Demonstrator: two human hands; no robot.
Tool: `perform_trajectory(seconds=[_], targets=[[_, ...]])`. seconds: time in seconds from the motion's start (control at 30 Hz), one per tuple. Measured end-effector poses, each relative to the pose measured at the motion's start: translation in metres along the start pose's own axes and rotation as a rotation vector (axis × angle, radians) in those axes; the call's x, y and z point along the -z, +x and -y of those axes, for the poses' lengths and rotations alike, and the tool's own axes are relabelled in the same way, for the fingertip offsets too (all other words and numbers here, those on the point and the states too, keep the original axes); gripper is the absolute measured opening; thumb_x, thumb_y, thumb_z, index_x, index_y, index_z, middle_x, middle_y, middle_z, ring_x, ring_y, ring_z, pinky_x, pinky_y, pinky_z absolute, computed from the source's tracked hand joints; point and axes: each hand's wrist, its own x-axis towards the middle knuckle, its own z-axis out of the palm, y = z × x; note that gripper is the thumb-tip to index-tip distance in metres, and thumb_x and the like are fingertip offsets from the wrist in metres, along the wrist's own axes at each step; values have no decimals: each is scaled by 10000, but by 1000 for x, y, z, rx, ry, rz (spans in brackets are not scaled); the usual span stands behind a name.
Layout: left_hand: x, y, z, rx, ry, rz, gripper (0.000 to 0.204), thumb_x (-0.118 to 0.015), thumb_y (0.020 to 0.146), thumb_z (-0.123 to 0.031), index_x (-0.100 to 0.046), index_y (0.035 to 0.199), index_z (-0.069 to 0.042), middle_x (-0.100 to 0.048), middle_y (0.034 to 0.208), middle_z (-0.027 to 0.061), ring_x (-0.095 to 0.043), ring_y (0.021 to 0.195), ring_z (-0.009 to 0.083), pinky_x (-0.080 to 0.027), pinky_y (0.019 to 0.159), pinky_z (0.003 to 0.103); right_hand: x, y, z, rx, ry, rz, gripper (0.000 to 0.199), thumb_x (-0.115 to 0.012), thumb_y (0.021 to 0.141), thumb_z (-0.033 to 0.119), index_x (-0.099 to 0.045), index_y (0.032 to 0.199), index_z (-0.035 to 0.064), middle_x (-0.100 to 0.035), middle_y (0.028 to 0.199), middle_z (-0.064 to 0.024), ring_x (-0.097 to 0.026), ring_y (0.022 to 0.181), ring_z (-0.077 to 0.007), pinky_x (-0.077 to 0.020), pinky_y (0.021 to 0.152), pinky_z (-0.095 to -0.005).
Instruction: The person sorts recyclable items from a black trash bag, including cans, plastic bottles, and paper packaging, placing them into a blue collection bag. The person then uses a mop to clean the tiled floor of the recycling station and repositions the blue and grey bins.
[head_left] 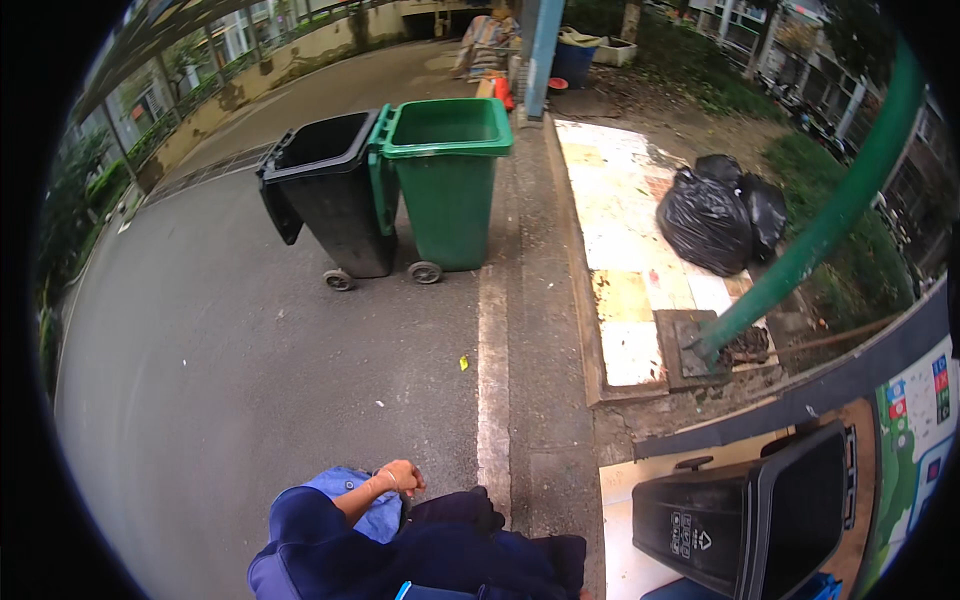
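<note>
At the lower edge one hand (402,476) (which of the two cannot be told) rests loosely curled on a blue cloth (355,497) against dark clothing, gripping nothing visible; the other hand is out of sight. Just right, a black bin (745,515) stands inside the kerb. Ahead, open asphalt (250,380) runs left of a white line (493,370). Farther on, a black wheeled bin (330,195) and green wheeled bin (447,170) stand touching, lids open; black rubbish bags (715,215) lie right.

Daylit asphalt lane (250,330), tiled curb (620,240)
</note>
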Motion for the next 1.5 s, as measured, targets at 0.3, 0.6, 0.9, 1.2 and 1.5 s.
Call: perform_trajectory(seconds=[0.3,0.6,0.9,1.2,1.5], targets=[[82,49,56,-14,-319,-390,409,-711,733,-489,-683,832,-93,-688,761,33,-640,717,151,-497,721,300,-242,66,123,-100,-181,554,224,-535,839,33,-548,1061,58,-638,788,-91,-621,563,-161,-500,439,-239],[104,111,108,79,-1153,-608,153,-696,791,-117,-642,889,-13,-667,792,71,-643,701,153,-530,647,275,-560,-19,181,-123,-451,1007,187,-560,849,30,-571,1035,32,-661,818,-115,-642,571,-176,-515,429,-277],[16,56,121,834,-1899,-763,113,-521,814,-28,-603,736,-27,-620,659,123,-625,504,253,-488,416,348,-779,-293,228,238,-874,1964,253,-563,875,76,-571,1123,31,-667,932,-74,-645,764,-130,-509,620,-233],[143,129,141,813,-1872,-745,133,-530,773,-4,-621,704,-70,-590,601,76,-569,464,189,-445,383,313,-841,-379,202,-131,-1037,2084,281,-596,882,119,-577,1155,57,-662,975,-70,-644,790,-132,-520,655,-244],[489,198,191,234,-1683,-929,60,-552,839,-37,-609,855,-45,-618,703,54,-603,512,159,-494,440,248,-961,-427,289,372,-637,1902,312,-607,858,80,-563,1165,45,-638,893,-41,-612,764,-107,-510,697,-252]])
